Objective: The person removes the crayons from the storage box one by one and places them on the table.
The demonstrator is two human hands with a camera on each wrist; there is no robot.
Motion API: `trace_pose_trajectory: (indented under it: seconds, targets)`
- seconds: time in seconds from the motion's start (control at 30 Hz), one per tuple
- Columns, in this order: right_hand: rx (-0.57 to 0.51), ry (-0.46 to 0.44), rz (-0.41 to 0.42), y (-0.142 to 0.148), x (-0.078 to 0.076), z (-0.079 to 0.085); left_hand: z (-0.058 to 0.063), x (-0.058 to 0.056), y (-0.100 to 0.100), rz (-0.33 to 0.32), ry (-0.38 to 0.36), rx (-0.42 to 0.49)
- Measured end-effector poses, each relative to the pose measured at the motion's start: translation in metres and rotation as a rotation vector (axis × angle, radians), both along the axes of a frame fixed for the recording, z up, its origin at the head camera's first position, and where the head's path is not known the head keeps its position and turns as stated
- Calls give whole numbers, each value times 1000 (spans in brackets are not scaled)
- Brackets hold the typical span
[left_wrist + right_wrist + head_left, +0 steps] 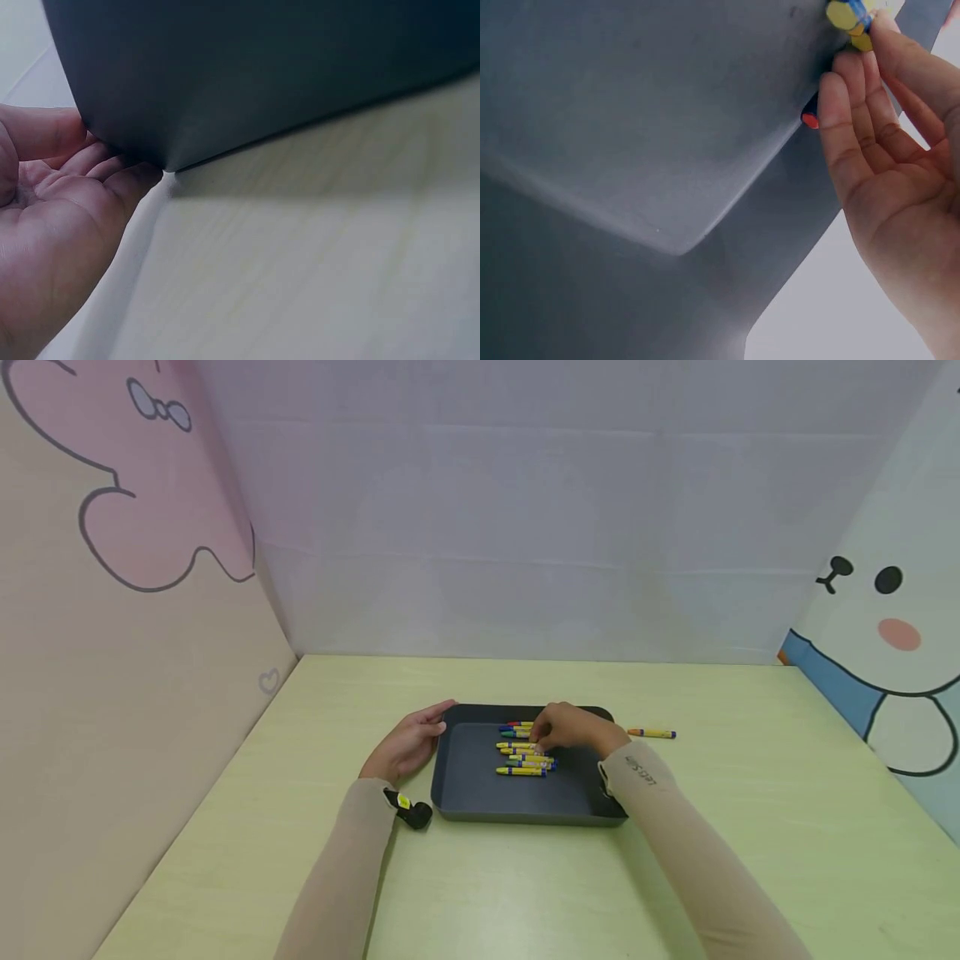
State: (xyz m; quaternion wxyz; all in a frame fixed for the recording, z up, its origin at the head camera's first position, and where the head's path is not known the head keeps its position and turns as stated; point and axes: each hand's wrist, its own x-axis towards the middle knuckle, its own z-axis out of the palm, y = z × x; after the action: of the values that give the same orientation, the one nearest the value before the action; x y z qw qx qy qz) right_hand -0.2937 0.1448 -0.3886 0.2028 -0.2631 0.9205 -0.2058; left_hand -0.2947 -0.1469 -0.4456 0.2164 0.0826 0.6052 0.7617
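Observation:
A dark grey tray point(468, 793) lies on the table, with several yellow-wrapped crayons point(521, 772) set roughly side by side in it. My left hand point(405, 747) holds the tray's left side; in the left wrist view its thumb point(52, 133) and fingertips meet the tray wall. Over the crayons, my right hand point(573, 727) pinches a yellow crayon point(846, 15) between thumb and fingers, seen end-on in the right wrist view. A red-tipped crayon point(810, 118) shows beside the fingers there. My right hand partly covers the crayons in the head view.
One orange-tipped crayon point(652, 733) lies on the table point(480, 893) just right of the tray. A pale sheet point(525, 543) hangs behind, and printed panels point(892, 635) stand at both sides. A black wrist camera point(416, 814) sits beside the left sleeve.

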Motion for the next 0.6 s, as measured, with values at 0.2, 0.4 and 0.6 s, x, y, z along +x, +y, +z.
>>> trace_pose_trajectory:
  seconds: [0.2,0.4,0.6]
  targets:
    - [-11,8,12,-2,2,3,0,0,-1,0,-7,11]
    - [-34,14,29,-2,5,6,1,1,-1,4,-9,11]
    - [-51,34,55,0,6,11,-1,1,-1,2,-2,9]
